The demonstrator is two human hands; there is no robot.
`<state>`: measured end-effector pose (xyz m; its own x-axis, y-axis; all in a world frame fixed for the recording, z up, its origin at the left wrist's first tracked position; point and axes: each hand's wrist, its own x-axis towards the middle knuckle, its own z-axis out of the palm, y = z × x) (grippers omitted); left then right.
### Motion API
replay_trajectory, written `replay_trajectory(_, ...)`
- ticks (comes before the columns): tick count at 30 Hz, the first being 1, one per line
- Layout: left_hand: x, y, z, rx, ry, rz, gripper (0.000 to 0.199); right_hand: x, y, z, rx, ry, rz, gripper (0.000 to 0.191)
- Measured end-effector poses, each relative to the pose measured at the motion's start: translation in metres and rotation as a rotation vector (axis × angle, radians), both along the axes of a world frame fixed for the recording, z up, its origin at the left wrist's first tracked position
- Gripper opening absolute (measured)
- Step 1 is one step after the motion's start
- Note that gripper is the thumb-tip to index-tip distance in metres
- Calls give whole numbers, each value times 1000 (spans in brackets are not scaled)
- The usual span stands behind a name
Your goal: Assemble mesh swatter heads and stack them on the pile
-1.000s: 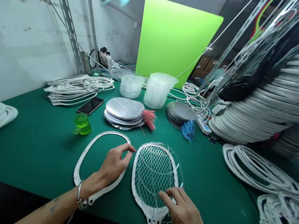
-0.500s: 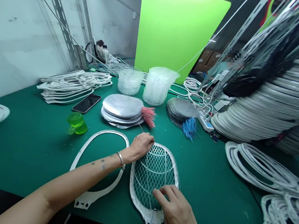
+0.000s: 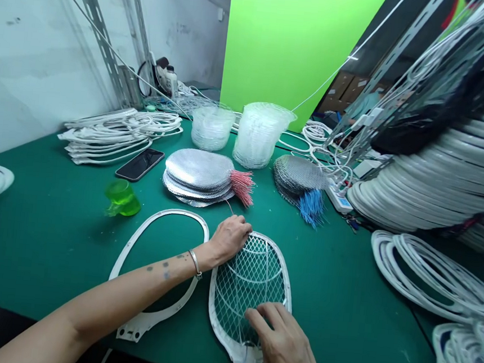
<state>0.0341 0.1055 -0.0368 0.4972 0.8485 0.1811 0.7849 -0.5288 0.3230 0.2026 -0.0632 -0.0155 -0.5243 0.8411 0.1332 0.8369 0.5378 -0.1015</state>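
Observation:
A white racket-shaped frame [image 3: 213, 309] lies before me, with silvery mesh and a white ribbed grid across its opening. At its top rim my left hand [image 3: 231, 238] is closed, fingers pressed together on the frame; a thin red wire [image 3: 229, 207] sticks out just beyond it. My right hand [image 3: 283, 337] lies over the frame's lower right side, fingers bent and thumb above the mesh; its grip is partly hidden. A bluish wire [image 3: 244, 362] shows at the frame's base. Under my left forearm lies a second white frame [image 3: 135, 237], without mesh.
Beyond my hands sit mesh sheets with red wires [image 3: 198, 169], mesh sheets with blue wires [image 3: 299, 175] and stacks of clear grids [image 3: 256, 137]. A phone [image 3: 139, 164] and a green cup [image 3: 124, 198] are at left. White frames [image 3: 432, 277] pile up at right.
The view has shifted slightly. Both hands stay at nearly the same places on the meshed frame.

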Motion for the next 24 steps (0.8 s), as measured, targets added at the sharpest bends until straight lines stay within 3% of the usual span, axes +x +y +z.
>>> replay_trajectory(3,1,-1,0,21,20,2,17,-1,-2,5,-29,16,-8,42)
replay_trajectory(7,1,-4,-1,47,41,-8,20,2,8,16,-106,160,-39,21)
replay_trajectory(9,0,-5,0,58,46,-28,19,5,28,19,-78,232,-103,16)
replay_trajectory(12,-4,-7,2,78,55,-74,19,9,73,11,134,140,-182,24)
replay_trajectory(14,-5,-7,4,95,67,-103,20,10,99,2,233,28,-159,28)
replay_trajectory(18,-6,-6,4,119,100,-160,17,13,125,-10,236,-16,-62,25)
replay_trajectory(24,-5,0,8,125,162,-283,18,11,133,2,183,4,-23,21)
